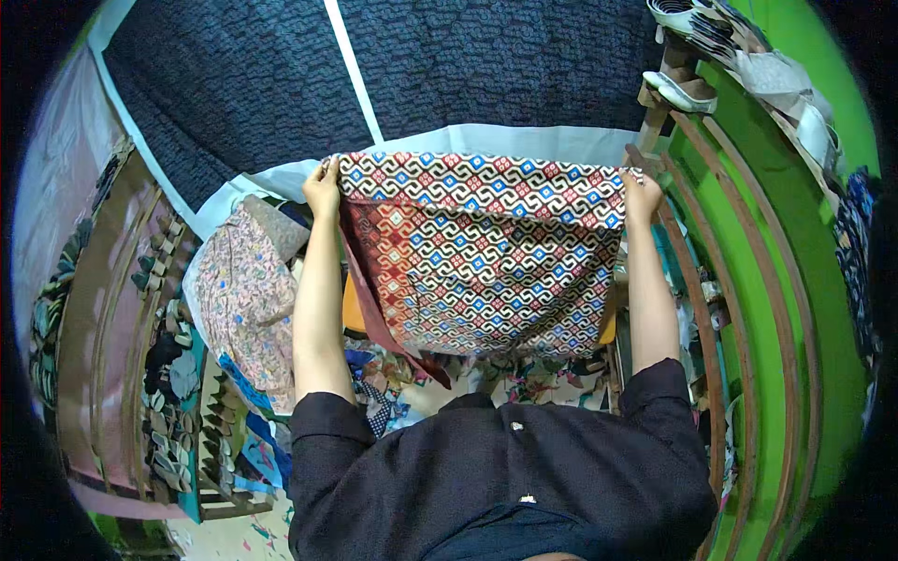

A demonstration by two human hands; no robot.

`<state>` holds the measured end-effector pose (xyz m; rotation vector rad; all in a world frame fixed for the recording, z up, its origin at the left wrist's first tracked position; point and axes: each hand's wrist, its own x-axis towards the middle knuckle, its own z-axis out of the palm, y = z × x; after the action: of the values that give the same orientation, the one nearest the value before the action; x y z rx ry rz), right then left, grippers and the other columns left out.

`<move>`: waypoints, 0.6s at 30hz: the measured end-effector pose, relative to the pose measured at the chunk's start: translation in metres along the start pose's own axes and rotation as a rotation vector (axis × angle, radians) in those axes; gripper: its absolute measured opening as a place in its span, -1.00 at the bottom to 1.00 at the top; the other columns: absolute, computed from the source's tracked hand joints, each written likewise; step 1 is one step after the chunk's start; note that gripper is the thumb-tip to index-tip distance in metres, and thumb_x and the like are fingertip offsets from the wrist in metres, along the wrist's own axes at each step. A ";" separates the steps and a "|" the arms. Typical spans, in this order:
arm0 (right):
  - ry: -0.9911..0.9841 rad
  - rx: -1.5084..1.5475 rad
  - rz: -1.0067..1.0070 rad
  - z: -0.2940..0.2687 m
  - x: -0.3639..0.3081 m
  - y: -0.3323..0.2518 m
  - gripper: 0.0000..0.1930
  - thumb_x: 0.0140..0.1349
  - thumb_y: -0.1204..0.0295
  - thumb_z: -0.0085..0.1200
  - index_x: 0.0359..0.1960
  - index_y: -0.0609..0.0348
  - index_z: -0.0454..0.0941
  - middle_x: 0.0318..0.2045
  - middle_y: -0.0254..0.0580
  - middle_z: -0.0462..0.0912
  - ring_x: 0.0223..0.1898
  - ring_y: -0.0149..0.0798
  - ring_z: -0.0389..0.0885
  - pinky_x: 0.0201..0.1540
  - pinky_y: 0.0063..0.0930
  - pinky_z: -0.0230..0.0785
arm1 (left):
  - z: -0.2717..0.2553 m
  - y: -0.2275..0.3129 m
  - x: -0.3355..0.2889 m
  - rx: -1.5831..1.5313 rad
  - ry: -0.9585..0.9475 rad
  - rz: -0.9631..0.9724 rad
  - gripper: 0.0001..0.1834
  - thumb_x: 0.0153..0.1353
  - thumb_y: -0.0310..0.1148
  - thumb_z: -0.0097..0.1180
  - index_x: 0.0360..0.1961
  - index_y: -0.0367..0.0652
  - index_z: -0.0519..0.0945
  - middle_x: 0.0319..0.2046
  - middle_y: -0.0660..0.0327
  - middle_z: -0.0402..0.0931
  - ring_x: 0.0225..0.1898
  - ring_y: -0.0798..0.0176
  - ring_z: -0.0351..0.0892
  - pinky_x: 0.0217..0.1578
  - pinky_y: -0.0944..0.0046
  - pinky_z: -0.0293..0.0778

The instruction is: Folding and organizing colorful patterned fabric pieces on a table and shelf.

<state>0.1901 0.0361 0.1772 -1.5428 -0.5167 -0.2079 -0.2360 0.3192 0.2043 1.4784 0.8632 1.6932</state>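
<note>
Stretched between my two hands is a patterned cloth (505,252) with white, black, blue and red interlocking motifs and a dark red border on its left side. My left hand (323,190) is closed on its upper left corner. At the upper right corner my right hand (641,196) grips the edge. The upper strip of the cloth is folded over, and the rest hangs down in front of me. Beyond it, a dark blue patterned fabric (505,65) with pale edges is spread out, and the held cloth's top edge overlaps its near border.
Left of my forearm lies a pale floral cloth (245,290). Wooden racks (103,346) with shoe-like pieces stand at the left. Curved-looking wooden rails (748,243) run along the green wall (823,309) at the right. A pale shoe (681,92) sits on them. Colourful scraps (379,388) cover the floor.
</note>
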 end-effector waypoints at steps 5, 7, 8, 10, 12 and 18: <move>-0.087 -0.094 0.018 0.067 0.014 0.068 -0.79 -0.12 0.37 0.18 -0.57 0.32 0.55 -0.63 -0.13 0.57 -0.58 -0.34 0.47 -0.46 -0.38 0.26 | 0.023 -0.123 0.038 0.278 0.022 -0.069 -0.70 0.03 -0.25 0.15 -0.52 -0.34 0.53 -0.69 0.30 0.41 -0.59 0.49 0.25 -0.53 0.36 0.26; -0.079 -0.194 0.082 0.090 0.025 0.100 -0.78 -0.11 0.36 0.17 -0.58 0.31 0.54 -0.64 -0.07 0.56 -0.60 -0.28 0.46 -0.47 -0.34 0.25 | 0.050 -0.154 0.046 0.417 -0.021 -0.126 -0.67 0.02 -0.23 0.15 -0.54 -0.36 0.49 -0.75 0.24 0.37 -0.62 0.46 0.22 -0.54 0.31 0.26; -0.089 -0.264 0.110 0.107 0.026 0.108 -0.78 -0.11 0.35 0.17 -0.57 0.31 0.54 -0.64 -0.05 0.56 -0.61 -0.24 0.46 -0.47 -0.32 0.25 | 0.052 -0.178 0.052 0.401 0.000 -0.088 -0.67 0.02 -0.23 0.15 -0.55 -0.37 0.49 -0.74 0.26 0.38 -0.62 0.46 0.22 -0.56 0.29 0.25; -0.091 -0.222 0.188 0.129 0.039 0.144 -0.80 -0.14 0.38 0.19 -0.60 0.30 0.55 -0.64 -0.17 0.57 -0.59 -0.36 0.43 -0.46 -0.41 0.25 | 0.074 -0.212 0.058 0.401 0.031 -0.120 -0.67 0.02 -0.23 0.15 -0.55 -0.37 0.50 -0.74 0.26 0.39 -0.63 0.47 0.23 -0.57 0.32 0.25; -0.063 -0.224 0.281 0.160 0.045 0.166 -0.81 -0.13 0.39 0.19 -0.62 0.30 0.55 -0.65 -0.20 0.56 -0.59 -0.38 0.44 -0.46 -0.43 0.25 | 0.070 -0.252 0.068 0.447 -0.032 -0.270 -0.67 0.03 -0.24 0.16 -0.51 -0.39 0.51 -0.71 0.26 0.42 -0.60 0.48 0.26 -0.54 0.36 0.27; -0.022 -0.195 0.281 0.200 0.049 0.241 -0.76 -0.11 0.38 0.19 -0.43 0.29 0.53 -0.50 -0.15 0.57 -0.46 -0.31 0.46 -0.34 -0.42 0.28 | 0.092 -0.319 0.073 0.276 -0.032 -0.366 -0.70 0.03 -0.28 0.16 -0.47 -0.37 0.51 -0.68 0.31 0.38 -0.62 0.46 0.24 -0.55 0.39 0.25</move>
<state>0.3024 0.2504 -0.0270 -1.7902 -0.2971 -0.0249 -0.1227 0.5502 -0.0187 1.4115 1.3028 1.3169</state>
